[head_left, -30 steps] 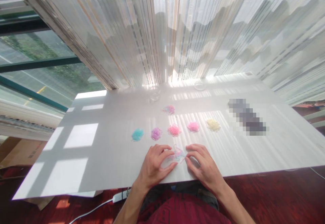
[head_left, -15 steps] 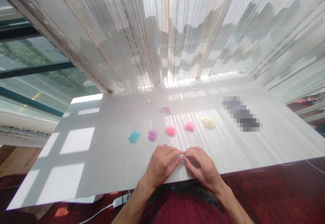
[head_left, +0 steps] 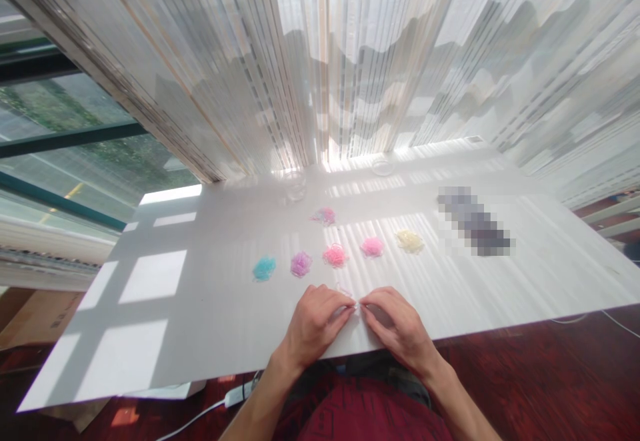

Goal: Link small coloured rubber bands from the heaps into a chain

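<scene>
Well left of the coral pile (head_left: 335, 255) of thin bands lies a teal pile (head_left: 264, 268); a clear dish (head_left: 295, 186) stands beyond the coral pile, off to its left, and a purple pile (head_left: 301, 264) sits just left of it. The left hand (head_left: 316, 320) is nearer the wearer than the coral pile, fingers curved, index and thumb tips drawn nearly together. A mixed-colour pile (head_left: 324, 216) lies just beyond the coral pile. On its near side, slightly right, small pale bands (head_left: 345, 289) show at the fingertips; whether they are pinched or merely touched I cannot tell. Right of the coral pile comes a pink pile (head_left: 372, 247). The right hand (head_left: 399, 319), nearer and to its right, curls likewise, fingertips close to the left hand's. Farther right of it lies a yellow pile (head_left: 409, 241).
</scene>
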`<state>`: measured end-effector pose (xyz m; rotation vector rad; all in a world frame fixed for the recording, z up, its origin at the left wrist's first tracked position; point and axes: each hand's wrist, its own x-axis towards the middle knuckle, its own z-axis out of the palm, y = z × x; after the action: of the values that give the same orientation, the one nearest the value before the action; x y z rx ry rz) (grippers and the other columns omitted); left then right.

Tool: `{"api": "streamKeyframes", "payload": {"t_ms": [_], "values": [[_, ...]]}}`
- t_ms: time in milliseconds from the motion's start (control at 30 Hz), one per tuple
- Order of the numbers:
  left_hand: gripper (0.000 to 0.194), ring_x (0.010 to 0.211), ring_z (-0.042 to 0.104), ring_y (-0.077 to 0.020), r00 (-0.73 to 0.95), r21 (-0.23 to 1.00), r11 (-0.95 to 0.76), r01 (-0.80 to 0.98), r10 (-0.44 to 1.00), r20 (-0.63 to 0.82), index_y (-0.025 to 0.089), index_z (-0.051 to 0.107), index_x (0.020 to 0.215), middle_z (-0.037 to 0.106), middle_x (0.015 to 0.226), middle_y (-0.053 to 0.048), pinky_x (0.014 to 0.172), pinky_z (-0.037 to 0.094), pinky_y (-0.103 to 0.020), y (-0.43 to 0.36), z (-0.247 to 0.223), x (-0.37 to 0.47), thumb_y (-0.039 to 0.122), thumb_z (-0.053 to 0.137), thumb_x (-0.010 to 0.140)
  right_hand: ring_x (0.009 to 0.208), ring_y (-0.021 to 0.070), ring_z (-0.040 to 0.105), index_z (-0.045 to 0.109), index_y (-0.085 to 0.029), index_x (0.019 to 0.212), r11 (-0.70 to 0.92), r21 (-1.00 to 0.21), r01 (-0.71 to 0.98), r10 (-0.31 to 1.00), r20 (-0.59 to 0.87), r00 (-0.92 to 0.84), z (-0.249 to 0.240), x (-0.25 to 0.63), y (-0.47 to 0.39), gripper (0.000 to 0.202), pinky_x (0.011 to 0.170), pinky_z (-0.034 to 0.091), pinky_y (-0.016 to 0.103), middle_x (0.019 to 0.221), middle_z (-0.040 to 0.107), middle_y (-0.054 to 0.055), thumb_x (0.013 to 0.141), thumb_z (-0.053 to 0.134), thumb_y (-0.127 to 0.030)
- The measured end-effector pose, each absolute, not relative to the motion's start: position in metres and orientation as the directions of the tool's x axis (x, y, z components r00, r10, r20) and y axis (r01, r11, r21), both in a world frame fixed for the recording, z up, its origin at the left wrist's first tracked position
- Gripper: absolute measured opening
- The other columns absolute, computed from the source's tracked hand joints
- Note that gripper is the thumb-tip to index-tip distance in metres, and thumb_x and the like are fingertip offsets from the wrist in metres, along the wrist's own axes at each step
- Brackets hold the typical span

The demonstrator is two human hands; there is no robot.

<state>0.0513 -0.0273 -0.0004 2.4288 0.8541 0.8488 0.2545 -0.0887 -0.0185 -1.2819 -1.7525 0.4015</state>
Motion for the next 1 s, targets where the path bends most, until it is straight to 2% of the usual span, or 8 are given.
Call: {"api": "streamKeyframes", "payload": {"t_ms": [200, 467, 700, 833, 1000], "values": [[0.009, 0.082, 0.068, -0.0179, 0.610, 0.565, -0.701, 0.436, 0.691, 0.387, 0.023, 0.068, 0.107, 0.079, 0.096, -0.001, 0.075, 0.044, -0.034, -0.025, 0.001, 0.043, 0.020, 0.062, 0.102, 0.086, 0.0206, 0.068, 0.064, -0.023, 0.111, 0.429, -0.690, 0.583, 0.868, 0.493, -0.054, -0.020, 0.256, -0.088, 0.015, 0.077, 0.059, 0.035, 0.092, 0.072, 0.005, 0.100, 0.058, -0.015], [0.009, 0.085, 0.070, -0.0197, 0.636, 0.510, -0.720, 0.470, 0.677, 0.370, 0.023, 0.068, 0.107, 0.078, 0.099, -0.002, 0.074, 0.044, -0.035, -0.024, 0.002, 0.041, 0.023, 0.060, 0.103, 0.087, 0.0206, 0.068, 0.063, -0.024, 0.112, 0.413, -0.712, 0.567, 0.879, 0.474, -0.045, -0.021, 0.256, -0.087, 0.015, 0.078, 0.059, 0.034, 0.094, 0.072, 0.005, 0.100, 0.059, -0.015], [0.010, 0.086, 0.071, -0.0189, 0.620, 0.532, -0.745, 0.403, 0.650, 0.440, 0.022, 0.069, 0.110, 0.079, 0.098, -0.002, 0.076, 0.046, -0.033, -0.032, 0.010, 0.049, 0.022, 0.065, 0.100, 0.085, 0.0194, 0.068, 0.064, -0.023, 0.109, 0.445, -0.713, 0.542, 0.861, 0.506, -0.040, -0.010, 0.252, -0.089, 0.015, 0.077, 0.058, 0.031, 0.092, 0.071, 0.004, 0.098, 0.062, -0.014], [0.011, 0.076, 0.069, -0.0156, 0.604, 0.582, -0.732, 0.355, 0.654, 0.455, 0.023, 0.070, 0.104, 0.080, 0.094, 0.000, 0.072, 0.045, -0.032, -0.035, 0.014, 0.048, 0.015, 0.066, 0.098, 0.083, 0.0192, 0.068, 0.064, -0.024, 0.107, 0.448, -0.715, 0.537, 0.860, 0.509, -0.039, -0.005, 0.249, -0.090, 0.014, 0.076, 0.058, 0.031, 0.090, 0.071, 0.003, 0.098, 0.062, -0.014], [0.018, 0.064, 0.057, -0.0123, 0.509, 0.713, -0.619, 0.330, 0.752, 0.418, 0.023, 0.072, 0.098, 0.078, 0.087, 0.003, 0.069, 0.046, -0.029, -0.039, 0.016, 0.043, 0.008, 0.070, 0.089, 0.084, 0.0192, 0.068, 0.064, -0.024, 0.109, 0.472, -0.722, 0.505, 0.852, 0.520, -0.053, -0.001, 0.242, -0.088, 0.017, 0.076, 0.058, 0.031, 0.091, 0.072, 0.003, 0.097, 0.061, -0.012]]}}
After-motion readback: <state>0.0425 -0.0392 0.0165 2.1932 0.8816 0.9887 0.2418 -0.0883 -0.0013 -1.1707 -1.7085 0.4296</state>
